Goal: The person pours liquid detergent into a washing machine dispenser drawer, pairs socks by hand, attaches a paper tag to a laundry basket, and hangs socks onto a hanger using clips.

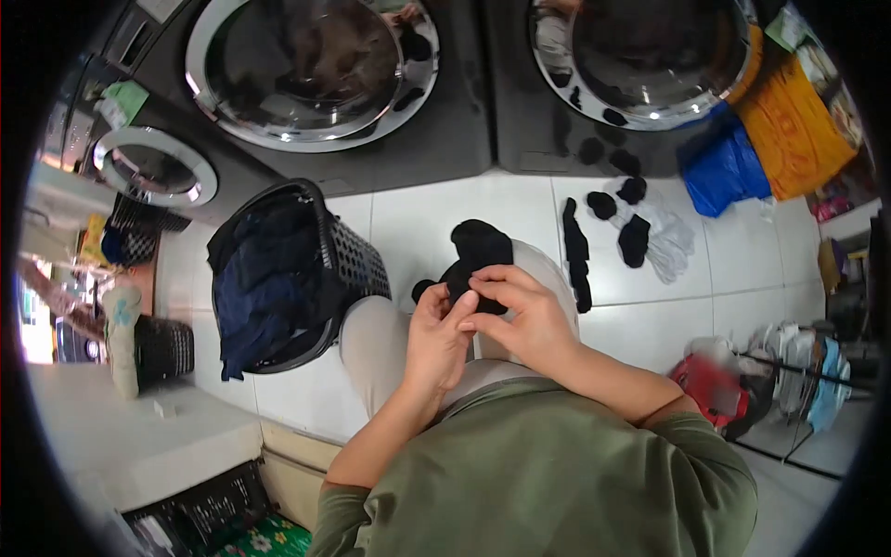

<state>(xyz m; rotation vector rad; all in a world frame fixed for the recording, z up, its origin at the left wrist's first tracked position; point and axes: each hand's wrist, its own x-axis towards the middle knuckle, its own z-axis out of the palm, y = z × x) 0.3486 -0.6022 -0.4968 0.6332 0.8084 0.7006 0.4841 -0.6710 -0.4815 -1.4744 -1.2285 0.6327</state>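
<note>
Both hands meet above my lap, fingers closed around a black sock [457, 277]. My left hand [440, 336] pinches it from the left, and my right hand [522, 314] grips it from the right, the thumbs close together. Just beyond them, another black cloth piece [483, 243] lies on my right knee. A black basket [357, 260] filled with dark clothes [269, 278] stands tilted beside my left knee. On the tiles to the right are a long black sock [575, 251], several small black bundles [634, 241] and a white cloth [668, 232].
Dark front-loading machines [455, 111] line the far side. A blue bag [729, 172] and an orange bag [794, 130] sit at the right. Nearer on the right are a red item [710, 385] and a wire rack [798, 367]. A white ledge [139, 436] is at the left.
</note>
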